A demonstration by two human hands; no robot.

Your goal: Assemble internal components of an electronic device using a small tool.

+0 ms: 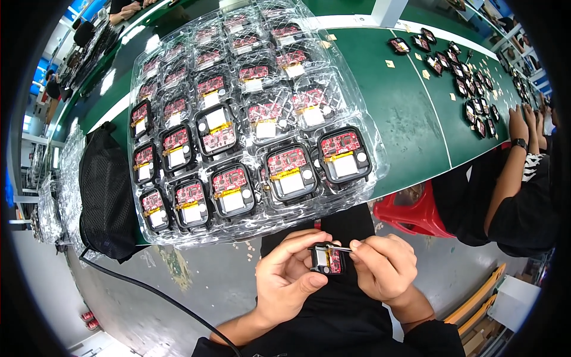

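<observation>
Curling round one black device, our left grip holds it above our lap; our right grip pinches one thin tool at its edge. Beyond, on the bench, one clear tray shows five devices along its front, one black bag crowding its left.

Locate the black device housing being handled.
Head view, just right of lower centre: the black device housing is in the left hand, by the thin tool in the right hand.

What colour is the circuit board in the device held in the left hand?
The circuit board is red, clearest in the head view.
</observation>
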